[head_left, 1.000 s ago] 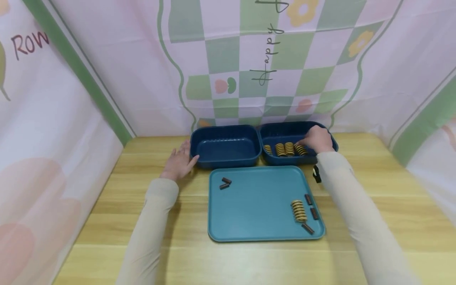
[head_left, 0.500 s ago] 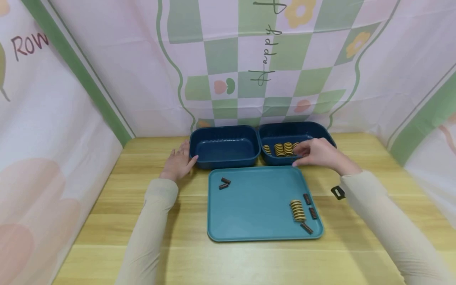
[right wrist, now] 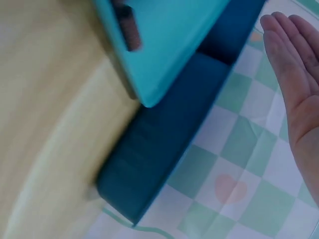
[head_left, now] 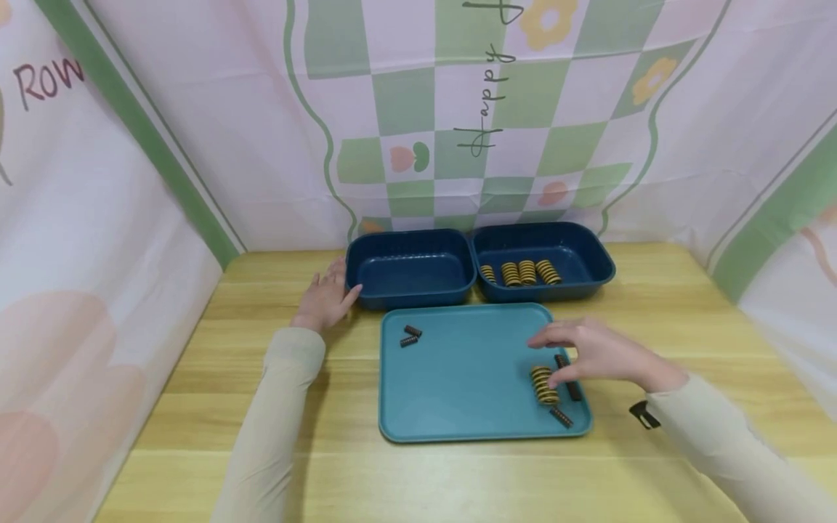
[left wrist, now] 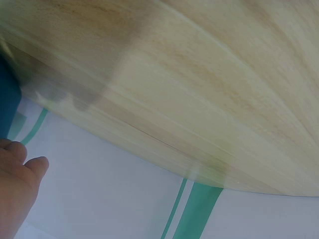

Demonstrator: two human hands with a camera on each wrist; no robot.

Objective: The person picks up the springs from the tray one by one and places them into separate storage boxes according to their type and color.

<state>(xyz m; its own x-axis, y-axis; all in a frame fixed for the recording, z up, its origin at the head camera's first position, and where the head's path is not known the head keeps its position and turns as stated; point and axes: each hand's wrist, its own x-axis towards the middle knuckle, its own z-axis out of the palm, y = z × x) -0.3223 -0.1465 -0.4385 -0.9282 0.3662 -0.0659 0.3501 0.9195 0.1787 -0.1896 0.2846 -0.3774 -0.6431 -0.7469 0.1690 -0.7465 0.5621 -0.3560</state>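
My right hand (head_left: 604,354) hovers above the right part of the teal tray (head_left: 467,428), fingers and thumb spread apart and holding nothing. Just under the thumb lies a yellow-and-black striped roll (head_left: 542,385), like a row of stacked biscuits. Small dark brown ridged pieces (head_left: 561,417) lie around it, one partly hidden by the hand. In the right wrist view, the right hand (right wrist: 299,74) shows straight fingers. My left hand (head_left: 323,296) rests with relaxed fingers against the left side of the left navy bin (head_left: 410,301). Several striped rolls (head_left: 527,272) sit in the right navy bin (head_left: 582,289).
Two more dark brown ridged pieces (head_left: 410,335) lie at the tray's upper left. Both bins stand side by side behind the tray on a wooden table (head_left: 327,472). A patterned cloth (head_left: 405,109) hangs behind them.
My right hand has left the right bin, setting a striped roll there among the others, and has moved toward the roll on the tray. The left hand stays in place.
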